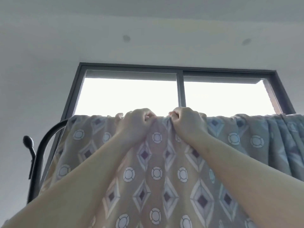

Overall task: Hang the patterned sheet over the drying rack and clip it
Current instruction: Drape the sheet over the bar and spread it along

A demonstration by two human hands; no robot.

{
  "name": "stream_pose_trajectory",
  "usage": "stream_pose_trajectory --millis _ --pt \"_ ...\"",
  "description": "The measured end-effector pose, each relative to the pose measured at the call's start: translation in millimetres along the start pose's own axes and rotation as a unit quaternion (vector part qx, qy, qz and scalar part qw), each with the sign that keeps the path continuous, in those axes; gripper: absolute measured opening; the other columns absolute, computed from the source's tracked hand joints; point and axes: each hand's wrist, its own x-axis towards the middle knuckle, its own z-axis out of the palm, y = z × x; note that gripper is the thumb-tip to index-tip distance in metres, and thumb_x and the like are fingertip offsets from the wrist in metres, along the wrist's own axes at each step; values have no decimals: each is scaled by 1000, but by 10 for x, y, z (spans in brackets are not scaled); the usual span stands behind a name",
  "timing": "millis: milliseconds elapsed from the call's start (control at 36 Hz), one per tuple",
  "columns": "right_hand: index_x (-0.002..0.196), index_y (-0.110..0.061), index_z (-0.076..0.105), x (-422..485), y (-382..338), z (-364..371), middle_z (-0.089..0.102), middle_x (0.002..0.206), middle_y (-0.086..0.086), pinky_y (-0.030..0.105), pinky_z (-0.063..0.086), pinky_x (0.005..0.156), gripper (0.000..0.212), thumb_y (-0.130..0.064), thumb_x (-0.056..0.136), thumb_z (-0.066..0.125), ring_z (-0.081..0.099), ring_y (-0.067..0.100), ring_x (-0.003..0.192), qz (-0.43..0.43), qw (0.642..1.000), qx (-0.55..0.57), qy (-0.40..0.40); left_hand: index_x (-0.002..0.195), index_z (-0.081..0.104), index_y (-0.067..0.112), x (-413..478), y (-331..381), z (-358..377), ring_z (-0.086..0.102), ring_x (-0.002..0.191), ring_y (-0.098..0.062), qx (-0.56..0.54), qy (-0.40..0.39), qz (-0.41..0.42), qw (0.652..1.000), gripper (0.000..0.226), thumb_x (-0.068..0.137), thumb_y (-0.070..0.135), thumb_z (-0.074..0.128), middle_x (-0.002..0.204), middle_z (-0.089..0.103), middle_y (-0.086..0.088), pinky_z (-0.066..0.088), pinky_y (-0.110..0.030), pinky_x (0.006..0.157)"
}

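Note:
The patterned sheet point(158, 175), beige and pale blue with diamonds and rings, hangs draped over the top bar of the drying rack, which the cloth hides. My left hand point(133, 125) grips the sheet's top fold at the middle, fingers curled. My right hand point(185, 124) grips the same fold just to the right, a small gap between the two hands. The rack's dark curved end tube point(47, 137) shows at the left edge of the sheet. No clip is visible.
A dark-framed sliding window point(180, 89) is bright behind the rack. A dark knobbed hook point(28, 142) sticks out at the rack's left side. At the right the sheet bunches into folds point(286, 139). White wall and ceiling surround.

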Motion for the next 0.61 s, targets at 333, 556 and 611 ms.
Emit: stream_pose_trajectory --millis 333,556,611 --pt "122 -31 56 -273 547 -470 62 119 -6 43 16 112 34 -28 97 34 39 19 127 4 997 -66 -43 116 51 20 -77 390 56 46 118 -22 118 24 -49 992 29 94 30 35 116 59 -2 16 -45 108" --pt "130 -23 51 -317 1037 -850 54 134 -4 43 24 111 39 -21 93 39 36 20 130 31 993 -114 28 130 38 38 -94 1094 623 32 133 -21 86 -128 79 985 40 97 48 19 139 43 8 -2 -58 110" --pt "127 -20 54 -339 1221 -953 57 131 -3 46 30 107 38 -20 92 40 40 24 128 68 991 -102 45 130 39 37 -89 1179 691 33 131 -20 76 -116 87 986 40 97 47 19 136 46 7 0 -57 110"
